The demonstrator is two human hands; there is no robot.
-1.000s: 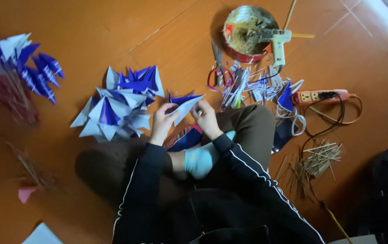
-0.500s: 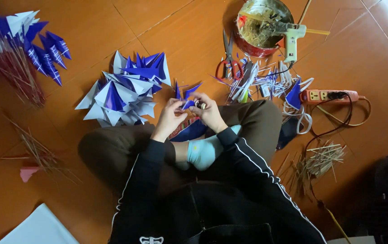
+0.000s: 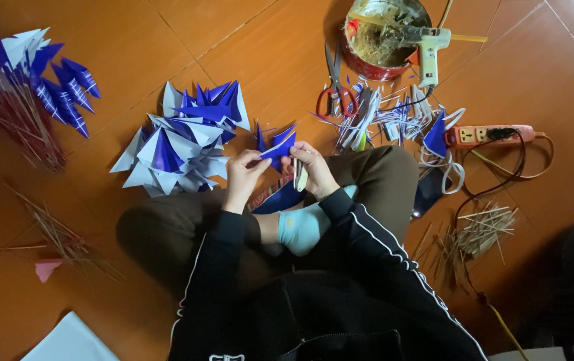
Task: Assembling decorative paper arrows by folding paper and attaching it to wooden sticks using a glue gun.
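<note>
Orange tiled floor [image 3: 133, 40], seen from the head camera: a person sits cross-legged on it, folding paper.

Both hands meet above the crossed legs, and between them is a folded blue paper piece [image 3: 279, 146] with pointed tips; the left hand [image 3: 243, 172] pinches its left side, the right hand [image 3: 312, 167] closes on its right side, with a pale strip hanging beside the fingers. Just left of the hands, on the floor, lies a heap of blue and white folded cones [image 3: 183, 137]. Toward the floor's far left edge lie more blue cones on thin sticks [image 3: 23, 87]. Near the far edge, red-handled scissors [image 3: 333, 93], a glue gun [image 3: 430, 53] across a round tin [image 3: 367, 63], and paper scraps [image 3: 387, 113]. A power strip [image 3: 487, 135] lies to the right, with loose sticks [image 3: 477, 230] nearer the person.
</note>
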